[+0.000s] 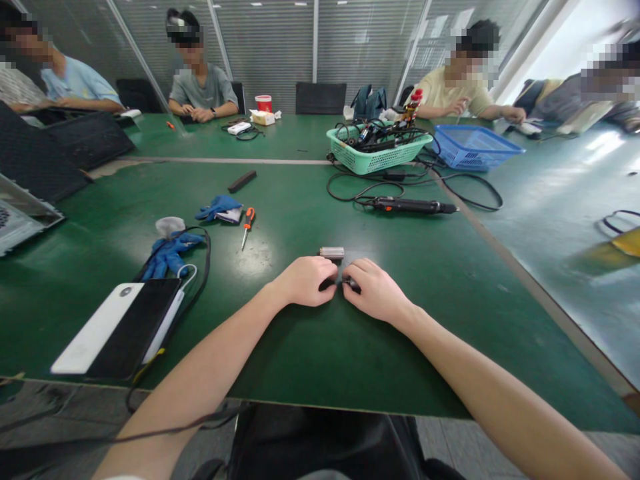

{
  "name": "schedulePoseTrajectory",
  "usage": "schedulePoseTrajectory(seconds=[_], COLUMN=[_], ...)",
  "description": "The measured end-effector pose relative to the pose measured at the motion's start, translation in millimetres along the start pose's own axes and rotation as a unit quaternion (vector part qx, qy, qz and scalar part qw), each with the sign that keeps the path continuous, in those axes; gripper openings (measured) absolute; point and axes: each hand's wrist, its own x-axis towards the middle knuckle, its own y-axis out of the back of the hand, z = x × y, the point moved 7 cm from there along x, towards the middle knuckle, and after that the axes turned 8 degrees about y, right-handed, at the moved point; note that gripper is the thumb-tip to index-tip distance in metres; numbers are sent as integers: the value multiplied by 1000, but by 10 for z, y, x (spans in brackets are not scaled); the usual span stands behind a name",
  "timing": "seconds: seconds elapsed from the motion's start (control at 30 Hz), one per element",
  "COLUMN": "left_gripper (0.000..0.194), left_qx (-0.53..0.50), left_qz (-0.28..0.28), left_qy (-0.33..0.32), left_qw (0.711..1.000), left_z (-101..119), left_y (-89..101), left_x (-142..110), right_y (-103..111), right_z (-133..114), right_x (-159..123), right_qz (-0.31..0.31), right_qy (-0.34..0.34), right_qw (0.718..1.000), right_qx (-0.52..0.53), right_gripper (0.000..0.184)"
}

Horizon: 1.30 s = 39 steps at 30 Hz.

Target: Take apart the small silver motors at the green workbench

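Note:
My left hand [309,281] is closed near the middle of the table, its fingers curled. A dark patch shows beneath its thumb side, and I cannot tell whether that is an object or shadow. Close beside it, my right hand [374,288] is closed around a small dark, shiny piece [353,285], mostly covered by the fingers. Just beyond both hands lies a short silver metal cylinder [332,253] on the green table [300,353]. The fingertips of the two hands almost meet.
To the left are an orange-handled screwdriver [247,227], blue gloves [173,255], and a white-and-black phone [120,327] with cables. Farther off sit a black bar [242,181], an electric screwdriver [415,206], a green basket [370,161] and a blue basket [473,157]. Several people sit around.

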Motion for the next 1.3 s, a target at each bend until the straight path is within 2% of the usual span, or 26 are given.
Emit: schedulePoseTrajectory(seconds=[1.3], left_gripper=[12], left_qx=[1], left_qz=[5], left_qy=[2], left_qw=[1000], left_z=[-14], left_y=[-10], left_x=[-4], right_y=[19], right_z=[-55], right_x=[34], right_qz=[-3], right_qy=[12], right_qw=[1000], right_qx=[4], right_gripper=[10])
